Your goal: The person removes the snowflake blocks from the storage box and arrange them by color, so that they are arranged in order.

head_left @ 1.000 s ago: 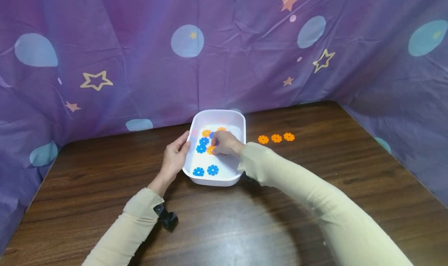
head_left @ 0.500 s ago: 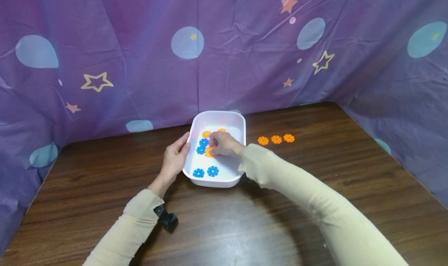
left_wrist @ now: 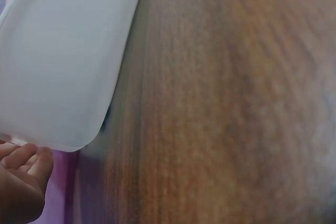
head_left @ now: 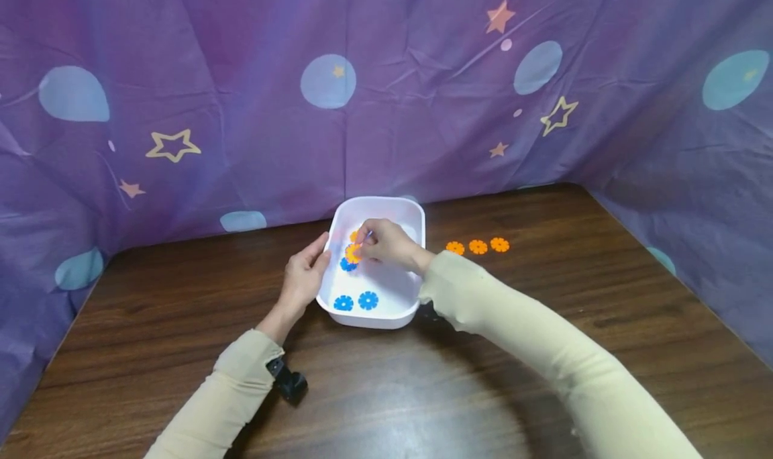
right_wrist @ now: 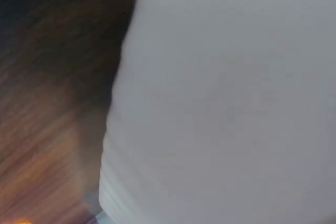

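Observation:
My right hand [head_left: 391, 244] pinches an orange notched disc [head_left: 353, 253], shaped like a snowflake building piece, inside a white plastic tub [head_left: 371, 323]. Just below it in the head view, a blue disc [head_left: 348, 265] is partly covered. Another orange disc [head_left: 354, 236] peeks out beyond the held one. My left hand [head_left: 304, 278] grips the tub's left side at the rim, its fingers also visible against the white wall in the left wrist view. Two blue discs, a left one [head_left: 343, 302] and a right one [head_left: 368, 300], lie at the tub's near end. The right wrist view shows mostly white tub wall [right_wrist: 220, 103].
Three orange discs form a row right of the tub: left disc [head_left: 455, 248], middle disc [head_left: 478, 247], right disc [head_left: 500, 244]. Everything stands on a brown wooden table [head_left: 386, 392]. A purple curtain [head_left: 272, 110] hangs behind the table and along its right side.
My right hand has drawn the orange disc leftward and up, over the blue discs in the tub. The left hand keeps its grip; the row of orange discs is unchanged.

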Demonstrator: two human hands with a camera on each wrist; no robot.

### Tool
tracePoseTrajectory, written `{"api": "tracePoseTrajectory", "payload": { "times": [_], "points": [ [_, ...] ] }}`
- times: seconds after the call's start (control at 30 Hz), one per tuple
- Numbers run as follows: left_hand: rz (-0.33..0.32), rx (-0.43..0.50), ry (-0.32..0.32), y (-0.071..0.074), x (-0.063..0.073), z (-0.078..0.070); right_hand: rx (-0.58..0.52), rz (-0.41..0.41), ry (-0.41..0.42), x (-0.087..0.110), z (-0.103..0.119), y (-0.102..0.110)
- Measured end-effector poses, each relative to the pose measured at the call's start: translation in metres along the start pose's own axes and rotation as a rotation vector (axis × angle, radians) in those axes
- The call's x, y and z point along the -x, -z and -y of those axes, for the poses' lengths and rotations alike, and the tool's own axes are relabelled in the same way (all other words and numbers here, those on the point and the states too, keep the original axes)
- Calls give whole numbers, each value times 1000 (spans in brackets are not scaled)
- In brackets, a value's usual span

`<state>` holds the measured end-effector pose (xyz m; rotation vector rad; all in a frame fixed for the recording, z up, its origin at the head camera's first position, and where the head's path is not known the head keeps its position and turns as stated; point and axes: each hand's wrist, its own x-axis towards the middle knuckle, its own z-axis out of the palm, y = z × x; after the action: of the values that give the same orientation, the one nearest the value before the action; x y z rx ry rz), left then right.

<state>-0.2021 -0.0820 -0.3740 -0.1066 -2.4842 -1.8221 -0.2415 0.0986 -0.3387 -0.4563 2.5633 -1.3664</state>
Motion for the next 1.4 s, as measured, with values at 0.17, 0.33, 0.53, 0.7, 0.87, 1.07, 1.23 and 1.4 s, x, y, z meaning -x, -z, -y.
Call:
{"api": "tracePoseTrajectory", "payload": {
  "times": [0.17,0.33,0.53,0.7,0.87,1.07,1.23,1.4],
  "points": [
    [6,-1,24,0,0,1,-113,-54,10,6,0,16],
    [15,-13,32,0,0,0,-191,-144,-13,15,-13,41],
    [13,-26,23,0,-1,0,-222,-233,-53,32,-36,75],
    [10,-20,20,-1,-2,0,-258,-292,-93,50,-63,107],
    [11,-18,26,-1,-3,0,-231,-345,-161,72,-95,136],
    [6,-27,35,-1,-1,0,-162,-376,-260,91,-129,160],
    [10,-32,39,0,0,-1,-115,-378,-296,98,-142,169],
    [9,-38,35,0,-1,-1,-52,-374,-342,101,-147,175]
  ]
}}
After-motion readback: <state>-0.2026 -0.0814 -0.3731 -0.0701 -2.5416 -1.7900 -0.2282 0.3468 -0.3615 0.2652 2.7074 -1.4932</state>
